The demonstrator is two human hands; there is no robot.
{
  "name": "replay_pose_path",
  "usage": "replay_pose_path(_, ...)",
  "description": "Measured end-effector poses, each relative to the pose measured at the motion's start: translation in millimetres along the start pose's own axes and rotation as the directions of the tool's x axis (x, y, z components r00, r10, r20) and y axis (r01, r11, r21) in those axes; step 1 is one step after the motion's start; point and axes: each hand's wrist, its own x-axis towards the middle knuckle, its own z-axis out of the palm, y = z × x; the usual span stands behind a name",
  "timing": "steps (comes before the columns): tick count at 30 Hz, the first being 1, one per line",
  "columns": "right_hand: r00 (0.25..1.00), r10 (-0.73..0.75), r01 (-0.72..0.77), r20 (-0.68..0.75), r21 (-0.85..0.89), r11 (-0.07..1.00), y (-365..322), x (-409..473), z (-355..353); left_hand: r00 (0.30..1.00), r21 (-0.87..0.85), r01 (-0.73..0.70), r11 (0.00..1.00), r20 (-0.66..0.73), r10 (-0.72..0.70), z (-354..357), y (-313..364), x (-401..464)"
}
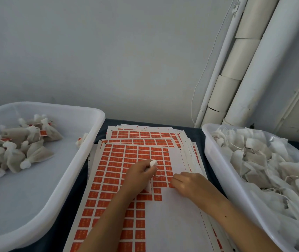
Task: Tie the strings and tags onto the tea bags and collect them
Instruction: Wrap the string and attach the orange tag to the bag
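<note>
The small white gathered-paper tea bag (150, 174) sits in the left hand (139, 177), over the middle of the top sheet of orange rectangular tag stickers (119, 171). Its long axis runs roughly from 12 o'clock down to 6 o'clock: the bunched neck pokes out above the knuckles towards 12 to 1 o'clock, and a flat corner of the body shows below the palm at about 6 o'clock. The curled fingers of that hand wrap round the bag's middle, hiding most of it. A thin white string (159, 174) trails from the neck towards 4 o'clock, looping over the stickers.

The right hand (187, 182) lies just beside, at 3 o'clock of the bag, palm down on the sheet, its fingers bent with the tips at the sticker edge near the string's end; whether they pinch anything I cannot tell.

Further sheets of stickers fan out beneath towards 12 o'clock, on a dark blue table top (107, 124). At 9 o'clock a white plastic tub (90, 113) holds a heap of tied, tagged tea bags (21, 148). At 3 o'clock a second white plastic tub (208, 142) is filled with loose untied bags (265, 160).
</note>
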Motion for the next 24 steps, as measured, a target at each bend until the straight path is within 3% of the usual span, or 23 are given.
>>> replay_pose_path(8, 0.996, 0.023, -0.023, -0.087, -0.002, 1.000, 2.0, 0.5, 5.0, 1.000, -0.017, 0.004, 1.000, 0.011, -0.004, -0.1, 2.2, -1.1)
replay_pose_path(14, 0.994, 0.046, -0.052, 0.096, 0.062, 0.997, 6.7, 4.0, 5.8, 1.000, -0.012, 0.007, 1.000, 0.013, -0.007, -1.5, 3.1, -0.5)
replay_pose_path(24, 0.995, 0.020, -0.024, 0.098, 0.032, 0.999, 5.4, 6.0, 5.1, 1.000, -0.009, 0.016, 1.000, 0.013, -0.016, -1.0, 3.3, -1.0)
